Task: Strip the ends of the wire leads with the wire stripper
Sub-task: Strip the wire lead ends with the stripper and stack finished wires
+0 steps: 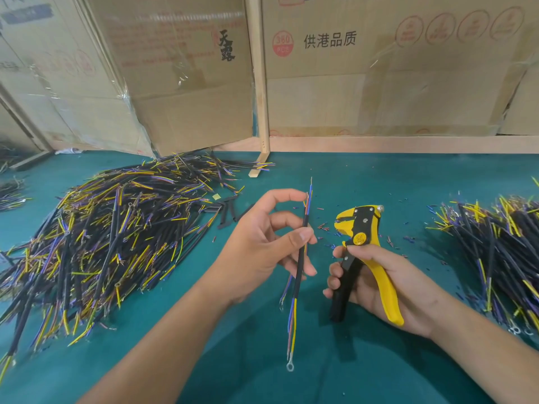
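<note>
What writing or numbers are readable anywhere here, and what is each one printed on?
"供港品质": black print on the right cardboard box.
"360 PCS": red round badge on that box; the lower word is faint.
"天露": black brush characters on the middle cardboard box.
Red circular stamps along the right box's top: too faint to read.
Round label on the wire stripper: too small to read.

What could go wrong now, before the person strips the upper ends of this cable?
1. The thin leads fan out above the left hand, so the wire stripper may catch several at once.
2. The left fingertips sit near those ends and could be nipped.
3. The right hand holds the tool apart from the cable; misalignment could cut strands.
</note>
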